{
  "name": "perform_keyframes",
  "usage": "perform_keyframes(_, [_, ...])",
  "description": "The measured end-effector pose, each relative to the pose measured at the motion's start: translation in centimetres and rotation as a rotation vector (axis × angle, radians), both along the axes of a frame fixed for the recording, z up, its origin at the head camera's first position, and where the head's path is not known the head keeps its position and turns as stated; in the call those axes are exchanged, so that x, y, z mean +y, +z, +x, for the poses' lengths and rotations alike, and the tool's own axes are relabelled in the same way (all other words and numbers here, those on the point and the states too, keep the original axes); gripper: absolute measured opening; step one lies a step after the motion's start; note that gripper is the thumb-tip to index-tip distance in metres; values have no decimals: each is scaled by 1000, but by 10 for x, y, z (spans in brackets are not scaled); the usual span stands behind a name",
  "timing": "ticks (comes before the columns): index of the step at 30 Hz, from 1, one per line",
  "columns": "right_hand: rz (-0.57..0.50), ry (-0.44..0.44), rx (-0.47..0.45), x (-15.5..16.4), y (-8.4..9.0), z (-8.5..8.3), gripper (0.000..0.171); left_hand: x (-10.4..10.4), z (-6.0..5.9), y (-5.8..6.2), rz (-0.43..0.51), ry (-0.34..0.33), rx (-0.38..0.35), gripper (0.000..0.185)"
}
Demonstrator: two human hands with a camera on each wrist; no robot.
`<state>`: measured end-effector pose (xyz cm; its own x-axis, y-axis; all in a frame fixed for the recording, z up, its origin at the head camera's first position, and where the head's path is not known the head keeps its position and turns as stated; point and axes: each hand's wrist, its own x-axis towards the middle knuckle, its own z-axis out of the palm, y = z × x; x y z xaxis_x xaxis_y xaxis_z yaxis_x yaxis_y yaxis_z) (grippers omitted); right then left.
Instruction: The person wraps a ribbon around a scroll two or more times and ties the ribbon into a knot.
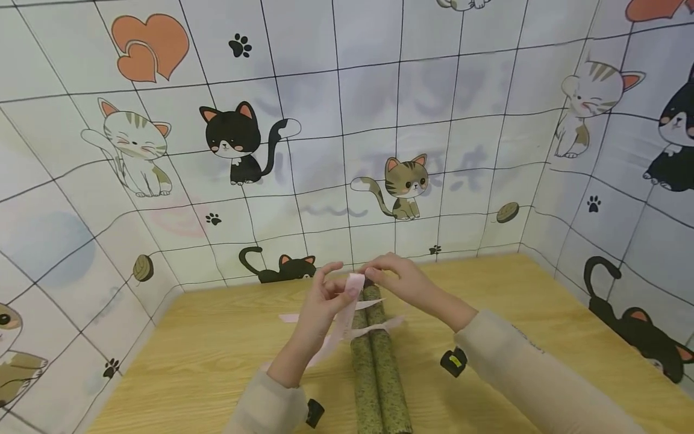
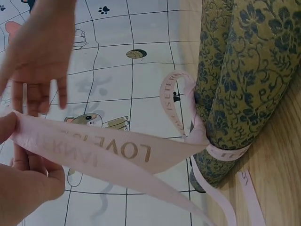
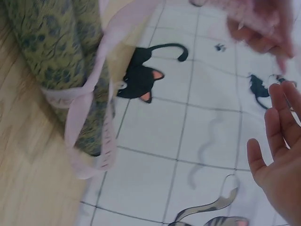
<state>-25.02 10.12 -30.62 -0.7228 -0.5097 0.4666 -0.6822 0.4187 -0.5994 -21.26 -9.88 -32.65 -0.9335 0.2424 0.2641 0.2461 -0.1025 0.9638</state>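
Two green floral-patterned rolls lie side by side on a wooden table, bound by a pink printed ribbon. My left hand pinches a raised length of that ribbon just above the rolls' far end. In the left wrist view the ribbon runs taut from my left hand to the knot on the rolls. My right hand hovers at the ribbon's top, its fingertips close to it. Its fingers look straight and hold nothing in the right wrist view, beside the tied ribbon.
Walls papered with a cartoon cat grid enclose the table at the back and on both sides. Loose ribbon tails lie across the tabletop left and right of the rolls. Bare wood spreads to either side.
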Motion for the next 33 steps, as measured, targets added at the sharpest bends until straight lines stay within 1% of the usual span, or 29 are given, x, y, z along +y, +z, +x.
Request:
perform_keyframes(3, [-5, 6, 60, -1, 6, 11, 26, 4, -4, -4, 3, 20, 3, 60])
perform_keyframes(5, [-7, 5, 111, -5, 9, 14, 21, 5, -5, -5, 4, 31, 5, 62])
perform_keyframes(7, [-12, -23, 157, -8, 9, 15, 13, 6, -5, -6, -3, 38, 4, 63])
perform_keyframes(10, [-16, -62, 206, -9, 9, 16, 7, 4, -8, -8, -6, 16, 26, 57])
perform_keyframes(12, [-9, -96, 224, -9, 9, 16, 6, 0, -15, -13, -13, 14, 45, 50])
perform_keyframes(13, [-6, -110, 224, -9, 10, 17, 7, -2, -20, -16, -42, 26, 56, 45])
perform_keyframes(15, [1, -132, 220, -9, 11, 17, 7, -7, -31, -23, -152, 82, 67, 38])
perform_keyframes(17, [6, -143, 212, -9, 11, 18, 6, -9, -42, -33, -351, 142, 73, 30])
perform_keyframes(18, [8, -147, 207, -10, 10, 19, 6, -10, -48, -38, -461, 156, 72, 25])
perform_keyframes(19, [4, -145, 199, -10, 10, 19, 5, -10, -53, -43, -563, 156, 74, 22])
perform_keyframes(20, [1, -143, 189, -11, 10, 20, 5, -10, -57, -48, -647, 142, 75, 19])
perform_keyframes(21, [-3, -139, 178, -12, 10, 20, 4, -10, -61, -53, -726, 127, 94, 17])
perform_keyframes(24, [-17, -128, 156, -14, 10, 22, 4, -9, -67, -61, -877, 76, 148, 16])
perform_keyframes(26, [-21, -126, 156, -14, 11, 23, 4, -9, -68, -63, -956, 64, 184, 17])
perform_keyframes(27, [-21, -127, 162, -14, 11, 24, 4, -9, -68, -64, -996, 66, 209, 18])
perform_keyframes(28, [-21, -128, 167, -14, 11, 24, 4, -9, -67, -64, -1028, 66, 219, 18])
perform_keyframes(31, [-18, -131, 177, -15, 11, 24, 4, -11, -65, -66, -1163, 81, 221, 21])
perform_keyframes(33, [-12, -132, 174, -15, 11, 24, 4, -12, -64, -68, -1251, 76, 211, 21])
